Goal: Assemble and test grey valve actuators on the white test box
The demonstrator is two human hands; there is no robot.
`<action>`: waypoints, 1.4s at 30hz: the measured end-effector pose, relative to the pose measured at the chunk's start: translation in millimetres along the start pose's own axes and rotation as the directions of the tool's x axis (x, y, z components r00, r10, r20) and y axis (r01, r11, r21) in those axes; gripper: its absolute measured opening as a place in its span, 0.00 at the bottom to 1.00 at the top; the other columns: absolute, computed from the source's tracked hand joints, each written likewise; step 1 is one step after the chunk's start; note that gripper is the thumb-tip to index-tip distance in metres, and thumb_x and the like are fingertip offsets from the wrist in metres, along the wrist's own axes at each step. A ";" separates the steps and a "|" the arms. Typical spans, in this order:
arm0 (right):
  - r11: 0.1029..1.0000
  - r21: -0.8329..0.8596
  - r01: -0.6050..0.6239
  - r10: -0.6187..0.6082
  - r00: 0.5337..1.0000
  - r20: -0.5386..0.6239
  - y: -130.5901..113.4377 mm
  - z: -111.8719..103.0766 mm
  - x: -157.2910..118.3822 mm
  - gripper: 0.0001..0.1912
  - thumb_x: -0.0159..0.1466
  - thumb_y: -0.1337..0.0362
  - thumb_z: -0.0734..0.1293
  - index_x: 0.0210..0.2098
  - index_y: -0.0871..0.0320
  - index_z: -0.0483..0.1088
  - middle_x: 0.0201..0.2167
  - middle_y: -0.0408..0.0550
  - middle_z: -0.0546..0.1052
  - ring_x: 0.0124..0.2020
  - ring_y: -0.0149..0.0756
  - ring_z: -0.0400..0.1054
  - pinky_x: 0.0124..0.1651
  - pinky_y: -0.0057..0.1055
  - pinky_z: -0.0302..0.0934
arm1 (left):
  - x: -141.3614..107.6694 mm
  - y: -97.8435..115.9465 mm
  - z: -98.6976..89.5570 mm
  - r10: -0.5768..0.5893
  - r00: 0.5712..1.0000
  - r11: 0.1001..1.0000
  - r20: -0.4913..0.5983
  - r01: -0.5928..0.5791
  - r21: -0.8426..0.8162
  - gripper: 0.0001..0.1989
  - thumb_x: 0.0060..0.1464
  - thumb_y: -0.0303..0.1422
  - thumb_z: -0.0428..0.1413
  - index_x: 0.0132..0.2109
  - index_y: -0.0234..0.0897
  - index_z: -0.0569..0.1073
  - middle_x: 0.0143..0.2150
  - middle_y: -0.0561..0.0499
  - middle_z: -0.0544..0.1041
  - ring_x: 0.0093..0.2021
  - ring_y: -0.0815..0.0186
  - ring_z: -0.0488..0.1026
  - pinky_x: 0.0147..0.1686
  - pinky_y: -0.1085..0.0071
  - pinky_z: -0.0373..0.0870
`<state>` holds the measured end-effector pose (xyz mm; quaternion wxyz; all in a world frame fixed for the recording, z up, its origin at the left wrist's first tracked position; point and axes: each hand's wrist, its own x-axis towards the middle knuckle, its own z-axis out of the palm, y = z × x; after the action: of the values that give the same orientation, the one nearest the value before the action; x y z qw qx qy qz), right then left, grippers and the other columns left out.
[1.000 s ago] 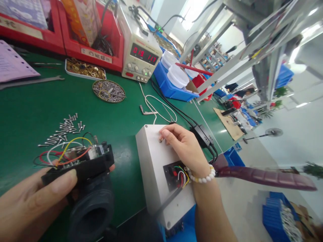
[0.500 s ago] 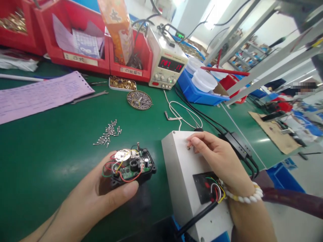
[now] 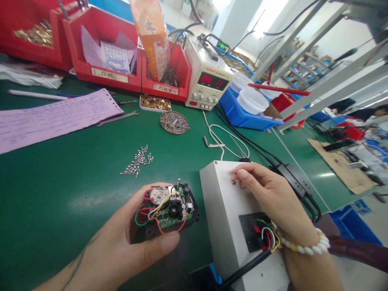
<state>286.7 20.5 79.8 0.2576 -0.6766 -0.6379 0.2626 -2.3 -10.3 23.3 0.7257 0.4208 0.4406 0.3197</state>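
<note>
My left hand (image 3: 127,246) grips a black open housing (image 3: 168,214) with a green circuit board, a silver disc and coloured wires inside, held over the green mat near the front edge. My right hand (image 3: 273,198) rests on top of a white box (image 3: 224,214); its fingertips pinch a small metal toggle (image 3: 234,182) on the box. A black socket with coloured wires (image 3: 260,236) and a black cable sit on the box under my wrist, which wears a white bead bracelet.
Loose screws (image 3: 138,161) lie on the green mat (image 3: 60,178). Behind are a round dish of screws (image 3: 174,122), a tray of brass parts (image 3: 155,103), a power supply (image 3: 209,85), red bins (image 3: 106,68), a pink sheet (image 3: 51,119), a white cable (image 3: 221,139) and a blue tray (image 3: 245,115).
The view has swung left and down. My left hand has tipped the black housing so its board faces up, and moved it closer to the white box. The right hand stays on the toggle.
</note>
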 end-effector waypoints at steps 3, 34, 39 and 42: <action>1.000 -0.002 -0.003 0.003 1.000 0.002 -0.7 -0.3 -0.2 0.16 0.69 0.48 0.66 0.39 0.54 0.77 0.33 0.44 0.77 0.33 0.37 0.67 0.39 0.34 0.59 | 0.2 -4.7 -5.9 0.020 0.998 1.000 0.059 -0.021 0.017 0.32 0.50 0.47 0.69 0.61 0.54 0.72 0.56 0.55 0.81 0.51 0.58 0.80 0.49 0.70 0.79; 1.000 -0.017 0.017 -0.017 1.000 -0.003 -1.2 -1.5 -0.2 0.15 0.69 0.50 0.66 0.37 0.53 0.77 0.32 0.44 0.77 0.32 0.37 0.66 0.38 0.34 0.58 | 4.4 0.3 -1.2 -0.207 0.963 0.842 0.173 0.266 -0.469 0.27 0.55 0.58 0.61 0.48 0.41 0.84 0.46 0.44 0.87 0.43 0.61 0.83 0.39 0.76 0.79; 1.000 -0.022 0.009 -0.009 1.000 -0.004 -4.2 -0.9 -1.1 0.15 0.69 0.50 0.66 0.36 0.53 0.77 0.32 0.44 0.77 0.32 0.38 0.67 0.38 0.34 0.59 | 6.3 -1.4 -0.7 -0.202 0.964 0.844 0.170 0.260 -0.469 0.28 0.54 0.59 0.61 0.48 0.42 0.84 0.46 0.45 0.87 0.42 0.61 0.83 0.38 0.76 0.80; 0.999 -0.044 -0.004 0.004 1.000 -0.006 -6.1 -0.7 -1.4 0.15 0.68 0.50 0.66 0.34 0.53 0.76 0.30 0.44 0.76 0.32 0.39 0.67 0.38 0.34 0.58 | 6.2 -1.8 -0.8 -0.209 0.962 0.850 0.173 0.266 -0.455 0.28 0.55 0.59 0.60 0.48 0.42 0.84 0.46 0.45 0.87 0.43 0.61 0.83 0.37 0.77 0.79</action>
<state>282.6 19.4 84.5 0.2442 -0.6842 -0.6413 0.2470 -0.3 -5.6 19.2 0.8649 0.1906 0.3544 0.3001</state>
